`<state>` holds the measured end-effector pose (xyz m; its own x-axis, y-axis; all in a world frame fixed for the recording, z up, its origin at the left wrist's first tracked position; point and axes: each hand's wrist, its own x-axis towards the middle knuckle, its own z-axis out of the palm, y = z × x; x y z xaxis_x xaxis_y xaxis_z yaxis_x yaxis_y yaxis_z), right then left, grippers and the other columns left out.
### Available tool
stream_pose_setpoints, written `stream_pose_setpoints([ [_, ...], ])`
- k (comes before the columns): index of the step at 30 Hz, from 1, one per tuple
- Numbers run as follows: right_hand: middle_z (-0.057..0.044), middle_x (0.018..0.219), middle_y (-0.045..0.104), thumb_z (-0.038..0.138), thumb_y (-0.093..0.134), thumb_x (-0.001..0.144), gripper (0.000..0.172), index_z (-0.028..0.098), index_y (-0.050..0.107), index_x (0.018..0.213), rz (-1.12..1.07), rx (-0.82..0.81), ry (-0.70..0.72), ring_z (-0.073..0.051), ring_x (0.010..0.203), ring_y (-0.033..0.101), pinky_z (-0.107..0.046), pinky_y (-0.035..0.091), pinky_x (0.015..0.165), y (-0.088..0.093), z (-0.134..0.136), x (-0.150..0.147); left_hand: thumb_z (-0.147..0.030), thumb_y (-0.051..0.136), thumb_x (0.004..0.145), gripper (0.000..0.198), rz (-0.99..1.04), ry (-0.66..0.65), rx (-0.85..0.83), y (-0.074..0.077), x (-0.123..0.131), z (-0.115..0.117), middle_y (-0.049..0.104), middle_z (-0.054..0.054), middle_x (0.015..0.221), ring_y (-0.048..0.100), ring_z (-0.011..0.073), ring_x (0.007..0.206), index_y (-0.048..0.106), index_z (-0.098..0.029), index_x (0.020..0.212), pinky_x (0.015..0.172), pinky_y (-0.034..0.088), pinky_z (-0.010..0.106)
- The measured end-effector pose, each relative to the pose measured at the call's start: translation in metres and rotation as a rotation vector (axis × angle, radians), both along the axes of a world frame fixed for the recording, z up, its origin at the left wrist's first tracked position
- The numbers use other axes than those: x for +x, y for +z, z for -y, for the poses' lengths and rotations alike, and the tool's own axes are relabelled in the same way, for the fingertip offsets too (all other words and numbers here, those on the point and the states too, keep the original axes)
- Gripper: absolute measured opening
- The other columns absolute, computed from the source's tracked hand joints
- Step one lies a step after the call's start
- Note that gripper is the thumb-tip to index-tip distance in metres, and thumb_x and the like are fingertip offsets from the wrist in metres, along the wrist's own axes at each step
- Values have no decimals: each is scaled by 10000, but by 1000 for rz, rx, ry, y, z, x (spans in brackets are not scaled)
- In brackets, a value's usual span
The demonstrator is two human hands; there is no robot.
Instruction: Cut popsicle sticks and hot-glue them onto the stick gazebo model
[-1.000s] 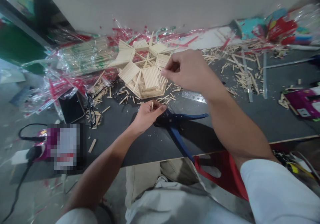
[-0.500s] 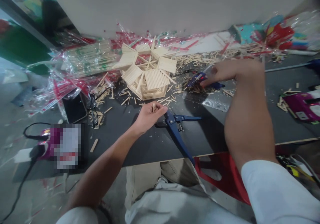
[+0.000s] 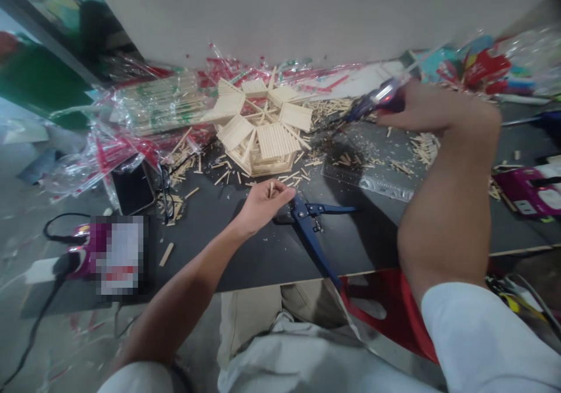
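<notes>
My right hand (image 3: 432, 107) is wrapped round a dark blue glue gun (image 3: 380, 98) with a red light, raised above the table and blurred by motion. A clear glue stick seems to stick out behind it. The fingers of my left hand (image 3: 258, 209) pinch a short wooden stick (image 3: 272, 189), just in front of a model (image 3: 277, 141) built of thin wooden sticks with tilted roof panels. Blue-handled cutting pliers (image 3: 310, 235) lie beside my left hand, over the table's front edge. A clear ruler (image 3: 381, 187) lies on the table below the glue gun.
Cut stick pieces (image 3: 346, 159) litter the dark table (image 3: 258, 258). Bundled sticks in plastic wrap (image 3: 153, 103) lie at the back left. A phone (image 3: 131, 187), glasses (image 3: 165, 191) and a purple power strip (image 3: 81, 251) are at left; another purple box (image 3: 528, 191) is at right.
My right hand has lifted the glue gun off the table, up and slightly right. My left hand stays in place with the stick.
</notes>
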<state>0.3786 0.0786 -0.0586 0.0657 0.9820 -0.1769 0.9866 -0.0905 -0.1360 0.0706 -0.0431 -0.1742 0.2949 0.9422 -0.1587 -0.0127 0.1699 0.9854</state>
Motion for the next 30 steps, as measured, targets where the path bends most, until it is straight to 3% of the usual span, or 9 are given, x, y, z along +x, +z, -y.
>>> stream_pose_setpoints([
  [2, -195, 1077, 702, 495, 749, 865, 487, 191, 608, 1218, -5, 128, -97, -293, 931, 661, -404, 482, 773, 18, 15, -9, -566, 781, 789, 442, -10, -4, 0, 1, 0, 0, 327, -102, 546, 265, 51, 483, 556, -187, 750, 464, 204, 236],
  [4, -210, 1247, 673, 530, 774, 834, 618, 208, 571, 1321, -40, 267, -157, -368, 1153, 650, -460, 509, 929, 31, 28, -24, -566, 780, 787, 441, -17, -7, -5, 2, 0, 0, 325, -103, 542, 263, 50, 482, 557, -187, 748, 464, 204, 234],
  [6, -174, 1297, 679, 390, 724, 874, 627, 207, 518, 1438, -69, 443, -73, -350, 1245, 635, -454, 485, 1050, 40, 36, -41, -566, 782, 780, 444, -22, -2, -9, 2, 0, -1, 329, -104, 542, 266, 48, 481, 557, -185, 747, 465, 208, 230],
  [8, -126, 1300, 698, 248, 654, 879, 589, 230, 532, 1455, -69, 553, 111, -302, 1245, 644, -403, 466, 1091, 46, 38, -55, -564, 783, 779, 445, -27, 2, -13, 3, 0, -1, 334, -104, 544, 275, 47, 480, 554, -183, 744, 465, 214, 226],
  [11, -123, 1281, 706, 161, 572, 886, 402, 233, 644, 1275, -58, 588, 328, -276, 1189, 655, -359, 478, 1054, 50, 32, -74, -561, 778, 784, 445, -23, -2, -25, 4, 0, -1, 337, -106, 545, 277, 44, 476, 549, -182, 749, 464, 215, 221],
  [16, -149, 1222, 712, 170, 572, 864, 266, 190, 659, 1114, -2, 646, 465, -329, 1168, 647, -404, 482, 1005, 49, 21, -95, -567, 785, 779, 453, -43, -4, -29, 4, 0, -1, 344, -104, 543, 288, 45, 473, 557, -176, 749, 464, 214, 217],
  [23, -177, 1187, 718, 172, 545, 870, 313, 103, 686, 1140, 100, 724, 526, -424, 1161, 655, -511, 499, 961, 42, 17, -101, -549, 761, 826, 421, -100, -27, -17, 3, -3, 0, 358, -93, 548, 314, 53, 478, 580, -173, 769, 466, 236, 216],
  [30, -182, 1211, 702, 167, 537, 876, 325, 102, 668, 1166, 110, 721, 548, -442, 1198, 633, -543, 486, 986, 38, 17, -104, -543, 764, 840, 416, -84, -26, -17, -1, -4, 1, 365, -92, 547, 319, 53, 483, 584, -173, 784, 475, 252, 212],
])
